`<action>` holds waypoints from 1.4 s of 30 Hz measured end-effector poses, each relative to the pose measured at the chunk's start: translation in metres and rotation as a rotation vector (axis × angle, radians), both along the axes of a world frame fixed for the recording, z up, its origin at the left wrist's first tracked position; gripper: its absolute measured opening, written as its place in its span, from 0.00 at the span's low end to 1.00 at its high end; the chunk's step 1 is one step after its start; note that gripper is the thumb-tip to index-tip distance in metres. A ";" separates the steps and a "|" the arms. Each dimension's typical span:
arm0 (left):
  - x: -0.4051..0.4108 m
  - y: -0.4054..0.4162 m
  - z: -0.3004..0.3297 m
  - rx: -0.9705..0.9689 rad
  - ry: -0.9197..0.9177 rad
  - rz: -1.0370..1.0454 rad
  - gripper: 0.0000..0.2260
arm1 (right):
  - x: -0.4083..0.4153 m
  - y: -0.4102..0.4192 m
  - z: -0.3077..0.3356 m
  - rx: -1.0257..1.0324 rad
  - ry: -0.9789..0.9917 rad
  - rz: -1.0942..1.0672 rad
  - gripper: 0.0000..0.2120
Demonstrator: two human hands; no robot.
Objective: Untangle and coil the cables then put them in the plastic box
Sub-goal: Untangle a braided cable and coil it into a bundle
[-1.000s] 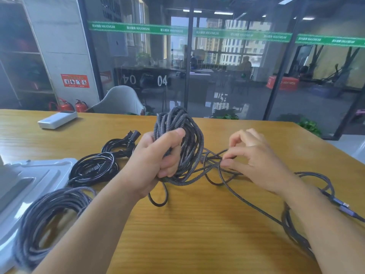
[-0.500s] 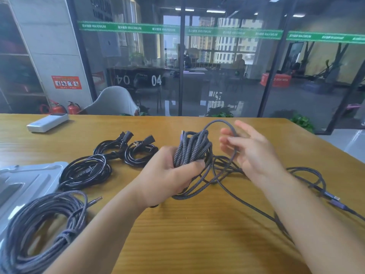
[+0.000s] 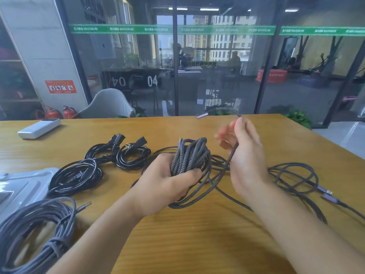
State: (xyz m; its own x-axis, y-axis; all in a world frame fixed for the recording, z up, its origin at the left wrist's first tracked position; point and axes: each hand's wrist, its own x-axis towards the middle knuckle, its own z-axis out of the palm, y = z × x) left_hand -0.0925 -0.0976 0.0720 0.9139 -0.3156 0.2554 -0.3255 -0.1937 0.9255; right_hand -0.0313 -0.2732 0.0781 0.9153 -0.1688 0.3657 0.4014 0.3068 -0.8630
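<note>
Gripping braided coil (image 3: 190, 155), left hand (image 3: 167, 182) curled round it; right hand (image 3: 245, 155) raised, fingers loosely hooking loose strand (image 3: 230, 158) above table (image 3: 177, 244)

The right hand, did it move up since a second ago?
Yes. The right hand has risen off the braided tangle near the wooden table, lifting the braided cable's free end up toward the table's far edge.

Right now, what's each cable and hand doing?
Left hand: grips braided bundle.
Braided bundle: coiled, held above table.
Right hand: holds loose braided end, raised.
Black cables: coiled, lying on table.
Grey coil: wound, tied, bottom left.
Loose cables: uncoiled, at right.
</note>
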 end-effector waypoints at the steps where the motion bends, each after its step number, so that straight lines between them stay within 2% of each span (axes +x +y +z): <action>1: -0.001 -0.003 -0.001 0.016 -0.007 -0.012 0.18 | -0.005 0.006 -0.004 -0.046 -0.072 0.004 0.17; 4: -0.005 -0.010 0.000 0.070 -0.040 -0.073 0.16 | -0.015 0.021 -0.014 -0.111 -0.231 0.095 0.17; 7: -0.006 -0.011 0.001 0.068 -0.015 -0.096 0.15 | -0.017 0.022 -0.015 -0.147 -0.256 0.149 0.20; 10: -0.007 -0.010 0.003 0.022 0.021 -0.093 0.16 | -0.012 0.023 -0.016 -0.205 -0.222 0.092 0.16; 14: -0.004 -0.013 0.000 -0.078 0.039 -0.029 0.17 | -0.005 0.028 -0.014 -0.249 -0.174 -0.042 0.18; 16: -0.001 -0.013 -0.002 -0.094 -0.020 0.044 0.15 | -0.002 0.029 -0.013 -0.232 -0.142 -0.074 0.18; 18: 0.002 -0.015 -0.005 -0.125 -0.074 0.155 0.08 | 0.002 0.029 -0.014 -0.203 -0.099 -0.093 0.19; 20: 0.003 -0.018 -0.007 -0.159 -0.085 0.246 0.14 | 0.005 0.030 -0.016 -0.166 -0.054 -0.093 0.19; 22: 0.004 -0.020 -0.012 -0.099 -0.175 0.304 0.19 | 0.005 0.030 -0.016 -0.165 -0.024 -0.100 0.19; 24: 0.005 -0.021 -0.018 -0.006 -0.248 0.337 0.20 | 0.003 0.029 -0.016 -0.149 0.007 -0.099 0.19; 28: 0.006 -0.026 -0.019 0.016 -0.313 0.342 0.17 | -0.002 0.025 -0.015 -0.075 0.042 -0.059 0.20; 30: 0.006 -0.028 -0.016 0.012 -0.329 0.347 0.13 | -0.001 0.024 -0.017 -0.114 0.004 -0.069 0.20; 32: 0.009 -0.025 -0.017 0.003 -0.305 0.343 0.14 | 0.001 0.023 -0.022 -0.144 0.005 -0.041 0.19; 37: 0.014 -0.008 -0.015 -0.230 -0.169 0.307 0.24 | 0.014 0.009 -0.024 -0.110 0.153 0.017 0.15; 40: 0.015 -0.003 -0.008 -0.396 -0.110 0.307 0.22 | 0.024 -0.005 -0.025 -0.115 0.293 0.108 0.14; 42: 0.015 -0.002 -0.008 -0.444 -0.086 0.309 0.25 | 0.024 -0.007 -0.025 -0.143 0.387 0.199 0.15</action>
